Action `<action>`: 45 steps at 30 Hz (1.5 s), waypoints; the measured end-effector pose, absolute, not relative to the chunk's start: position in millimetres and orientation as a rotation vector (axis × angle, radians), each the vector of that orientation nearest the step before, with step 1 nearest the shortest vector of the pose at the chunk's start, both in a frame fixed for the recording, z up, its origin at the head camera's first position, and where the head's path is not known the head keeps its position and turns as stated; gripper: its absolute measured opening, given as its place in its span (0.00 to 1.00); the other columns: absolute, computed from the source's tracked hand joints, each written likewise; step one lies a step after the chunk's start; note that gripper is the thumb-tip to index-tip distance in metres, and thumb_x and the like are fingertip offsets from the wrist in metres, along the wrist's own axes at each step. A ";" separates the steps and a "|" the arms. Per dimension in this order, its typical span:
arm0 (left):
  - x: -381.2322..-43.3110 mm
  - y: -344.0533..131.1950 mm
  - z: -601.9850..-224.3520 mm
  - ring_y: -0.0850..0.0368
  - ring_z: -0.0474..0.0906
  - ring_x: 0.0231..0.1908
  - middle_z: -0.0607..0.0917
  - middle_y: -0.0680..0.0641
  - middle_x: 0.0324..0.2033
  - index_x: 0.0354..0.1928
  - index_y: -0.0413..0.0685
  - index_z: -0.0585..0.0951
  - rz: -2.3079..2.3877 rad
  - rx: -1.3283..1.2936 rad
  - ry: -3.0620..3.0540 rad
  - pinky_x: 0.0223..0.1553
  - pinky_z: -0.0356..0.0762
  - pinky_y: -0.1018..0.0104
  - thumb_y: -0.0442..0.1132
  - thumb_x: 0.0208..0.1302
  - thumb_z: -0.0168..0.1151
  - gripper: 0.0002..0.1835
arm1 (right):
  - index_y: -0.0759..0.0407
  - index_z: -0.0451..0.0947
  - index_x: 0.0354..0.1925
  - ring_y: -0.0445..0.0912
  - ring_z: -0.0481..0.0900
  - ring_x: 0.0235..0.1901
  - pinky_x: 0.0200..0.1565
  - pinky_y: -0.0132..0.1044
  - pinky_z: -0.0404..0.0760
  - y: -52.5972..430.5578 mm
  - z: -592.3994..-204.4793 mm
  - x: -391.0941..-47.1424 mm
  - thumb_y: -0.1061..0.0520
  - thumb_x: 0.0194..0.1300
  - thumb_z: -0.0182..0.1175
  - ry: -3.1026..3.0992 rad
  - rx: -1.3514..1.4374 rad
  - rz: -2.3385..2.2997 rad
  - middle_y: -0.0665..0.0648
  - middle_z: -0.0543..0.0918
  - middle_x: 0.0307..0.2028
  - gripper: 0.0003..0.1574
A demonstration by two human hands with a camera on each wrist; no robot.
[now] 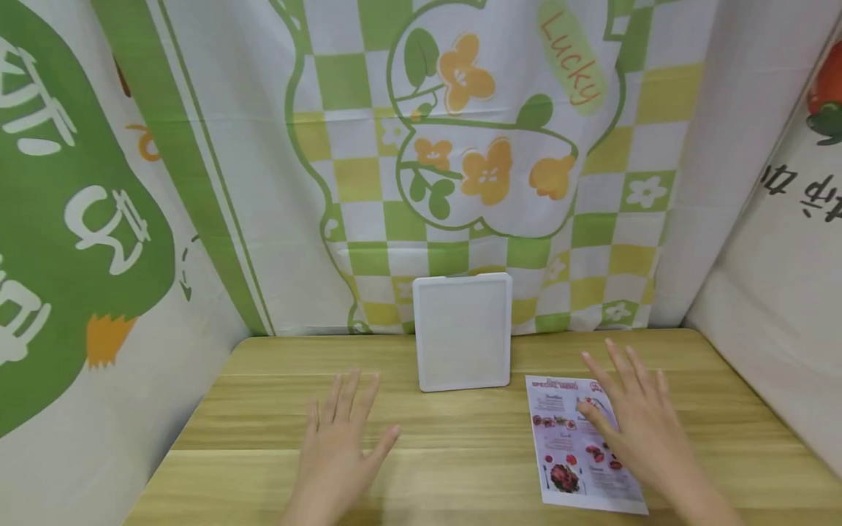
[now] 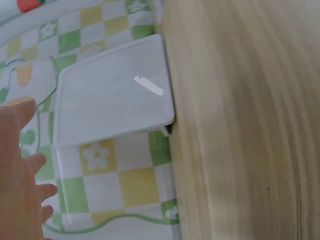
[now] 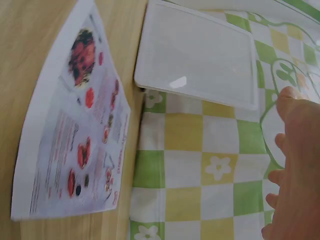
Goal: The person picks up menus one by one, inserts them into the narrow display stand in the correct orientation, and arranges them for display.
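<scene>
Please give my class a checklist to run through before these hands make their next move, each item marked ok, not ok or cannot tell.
1. Left hand empty, fingers spread: ok.
2. Right hand empty: ok.
3. White stand upright on the table: ok.
4. Menu sheet printed side up: ok.
5. Menu sheet fully uncovered in the head view: not ok; the right hand hides part of it.
6. Back of the menu sheet blank: cannot tell; hidden.
</scene>
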State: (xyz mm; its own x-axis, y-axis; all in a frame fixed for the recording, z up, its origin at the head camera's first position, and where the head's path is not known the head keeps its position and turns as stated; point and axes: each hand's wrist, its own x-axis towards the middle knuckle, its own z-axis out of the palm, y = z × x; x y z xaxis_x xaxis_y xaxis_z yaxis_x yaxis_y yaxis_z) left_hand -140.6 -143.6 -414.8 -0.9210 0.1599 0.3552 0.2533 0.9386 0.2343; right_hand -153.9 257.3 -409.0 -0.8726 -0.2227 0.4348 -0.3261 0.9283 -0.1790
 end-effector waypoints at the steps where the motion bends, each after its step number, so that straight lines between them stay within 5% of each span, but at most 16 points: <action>1: -141.5 -142.5 -415.8 0.42 0.42 0.75 0.52 0.45 0.76 0.77 0.59 0.57 -0.407 -0.327 -2.764 0.69 0.40 0.33 0.67 0.68 0.52 0.41 | 0.47 0.47 0.79 0.60 0.33 0.75 0.68 0.45 0.20 257.5 -408.7 -153.7 0.43 0.73 0.55 -2.671 0.403 0.353 0.57 0.36 0.78 0.45; 23: -161.5 -88.6 -424.6 0.45 0.50 0.74 0.60 0.46 0.75 0.76 0.62 0.60 -0.292 -0.779 -2.770 0.68 0.52 0.35 0.65 0.67 0.54 0.38 | 0.48 0.57 0.76 0.44 0.39 0.76 0.71 0.37 0.32 286.0 -415.9 -143.9 0.48 0.68 0.62 -2.565 0.617 0.392 0.53 0.50 0.77 0.44; 31: -169.7 -66.7 -424.0 0.46 0.53 0.73 0.60 0.48 0.74 0.76 0.64 0.59 -0.248 -0.885 -2.723 0.68 0.54 0.38 0.66 0.68 0.53 0.39 | 0.45 0.55 0.77 0.48 0.43 0.76 0.66 0.70 0.44 301.3 -423.6 -133.8 0.52 0.67 0.64 -2.637 0.576 0.568 0.54 0.51 0.77 0.46; 37: -173.4 -50.5 -426.1 0.47 0.54 0.73 0.59 0.49 0.75 0.77 0.64 0.58 -0.237 -0.978 -2.739 0.68 0.55 0.40 0.66 0.69 0.51 0.38 | 0.44 0.55 0.76 0.44 0.42 0.75 0.70 0.64 0.41 313.3 -436.5 -126.7 0.53 0.68 0.64 -2.681 0.553 0.595 0.54 0.53 0.76 0.45; 45: -177.7 -30.7 -422.8 0.50 0.53 0.74 0.57 0.53 0.76 0.76 0.64 0.58 -0.284 -1.167 -2.754 0.69 0.53 0.41 0.64 0.69 0.54 0.38 | 0.45 0.63 0.73 0.45 0.56 0.69 0.50 0.75 0.66 327.3 -456.5 -124.4 0.54 0.64 0.68 -2.708 0.574 0.655 0.57 0.65 0.71 0.42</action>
State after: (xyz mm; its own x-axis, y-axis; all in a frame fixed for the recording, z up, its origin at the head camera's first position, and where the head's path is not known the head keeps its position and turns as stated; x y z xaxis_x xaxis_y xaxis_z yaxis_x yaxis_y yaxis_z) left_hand -177.7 -30.7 -422.8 -0.6903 0.6958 0.1981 0.7216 0.6819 0.1195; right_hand -124.4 327.3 -456.5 -0.8765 -0.3080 0.3698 -0.4430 0.8167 -0.3698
